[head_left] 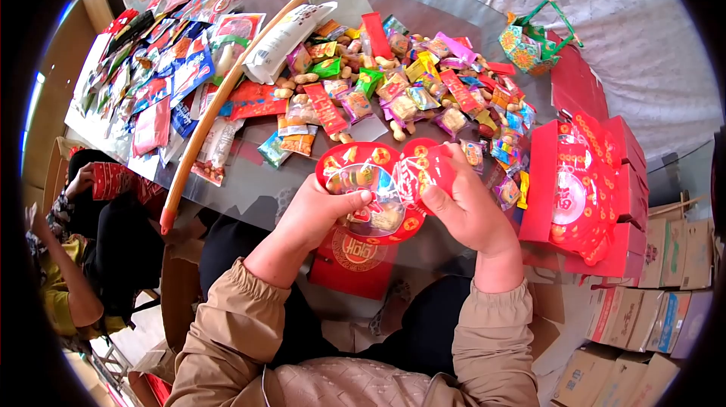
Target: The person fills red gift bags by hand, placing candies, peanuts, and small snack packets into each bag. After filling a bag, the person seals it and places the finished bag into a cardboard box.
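Both hands hold a red gift bag point(378, 218) with gold prints and a clear window, through which wrapped snacks show. My left hand point(321, 210) grips its left side, thumb lying over the window. At the bag's narrower right end, my right hand point(473, 203) pinches the red material between thumb and fingers. Just beyond the bag lies a heap of wrapped candies point(404, 105) and peanuts. Under the glass edge below my hands, a red item with a round gold emblem point(355, 252) shows.
A wooden stick point(219, 97) lies between the candy heap and several snack packets point(162, 67). A red box point(541, 180) holds similar red bags at the right. A green basket point(529, 44) stands behind. Another person point(76, 278) sits at left. Cartons point(635, 316) stand lower right.
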Motion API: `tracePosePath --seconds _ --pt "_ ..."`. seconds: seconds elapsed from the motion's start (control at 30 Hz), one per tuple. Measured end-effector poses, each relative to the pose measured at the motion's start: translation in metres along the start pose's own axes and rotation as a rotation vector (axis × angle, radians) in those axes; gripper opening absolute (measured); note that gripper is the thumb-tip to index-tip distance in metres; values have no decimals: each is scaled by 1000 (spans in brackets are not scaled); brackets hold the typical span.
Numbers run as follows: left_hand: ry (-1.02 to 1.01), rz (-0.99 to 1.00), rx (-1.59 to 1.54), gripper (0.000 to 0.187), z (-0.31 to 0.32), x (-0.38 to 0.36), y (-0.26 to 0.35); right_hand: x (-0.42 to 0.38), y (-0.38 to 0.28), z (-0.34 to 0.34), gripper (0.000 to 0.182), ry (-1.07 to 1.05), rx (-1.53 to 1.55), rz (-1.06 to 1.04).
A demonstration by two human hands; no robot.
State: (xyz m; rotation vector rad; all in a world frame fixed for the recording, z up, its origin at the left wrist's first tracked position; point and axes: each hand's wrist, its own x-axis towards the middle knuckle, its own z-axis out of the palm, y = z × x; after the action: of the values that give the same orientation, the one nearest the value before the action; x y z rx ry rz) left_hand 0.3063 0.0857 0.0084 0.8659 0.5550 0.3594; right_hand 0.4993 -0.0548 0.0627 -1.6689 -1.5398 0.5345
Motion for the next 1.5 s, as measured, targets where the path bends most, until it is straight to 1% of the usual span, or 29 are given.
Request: tracePosePath --seconds 0.03,0.07,0.1,0.17,0.23,0.27,0.3,0.37,0.43,0.63,0.7,0.8,0.9,0.93,1.03,1.07,1.1,1.17,1.23,1.3,1.37,1.4,1.5 --pt "-5 10 -12 40 -2 0 -1 1 -2 0 29 11 -35 -13" --pt "-20 17 -26 41 -4 1 -3 2 -7 0 33 83 -195 -91" --pt "-43 20 -43 41 -4 2 -6 5 -14 -2 32 126 -222 -106" --pt "-23 58 17 41 -2 2 -7 3 -16 -4 41 -7 -300 16" --pt "-9 73 31 41 -2 2 -8 3 -16 -4 48 -17 -360 -6" --pt "-7 66 28 40 -3 3 -10 3 -5 4 53 99 -343 -135" --pt "-2 59 25 39 -5 4 -12 2 -8 4 52 81 -383 -116" --pt "22 50 35 36 -7 4 -13 3 -8 9 55 128 -367 -110" --pt "14 47 8 36 -6 4 -14 2 -6 10 60 146 -426 -140" --pt "12 12 45 37 -15 7 -17 0 -1 10 58 139 -478 -126" --pt "6 41 38 37 -10 7 -17 0 -4 9 58 128 -471 -109" --pt "8 57 40 37 -5 5 -15 0 -6 8 57 118 -445 -98" --pt "-2 52 36 38 -6 4 -13 1 -10 5 54 108 -424 -77" --pt "1 45 31 38 -8 4 -13 1 -8 5 46 96 -413 -71" --pt "-5 43 -27 41 -9 2 -12 3 -5 2 38 148 -329 -124" --pt "-13 45 -55 41 -7 1 -10 6 -5 -2 35 155 -258 -155" --pt "-23 46 -84 42 -6 1 -9 3 -8 -12 32 41 -225 -38" --pt "-23 50 -115 44 -8 0 -8 4 8 -10 28 269 25 -206" --pt "-10 43 -120 44 -11 -2 -5 3 20 -18 28 391 179 2" --pt "-6 29 -116 44 -16 -3 -5 11 49 -17 30 651 35 77" --pt "-8 30 -121 45 -17 -4 -3 7 90 -18 34 655 -308 151" --pt "-11 37 -128 45 -15 -5 -2 9 103 -18 38 631 -280 185" --pt "-22 39 -146 47 -14 -5 -2 19 126 -17 37 567 -448 143"
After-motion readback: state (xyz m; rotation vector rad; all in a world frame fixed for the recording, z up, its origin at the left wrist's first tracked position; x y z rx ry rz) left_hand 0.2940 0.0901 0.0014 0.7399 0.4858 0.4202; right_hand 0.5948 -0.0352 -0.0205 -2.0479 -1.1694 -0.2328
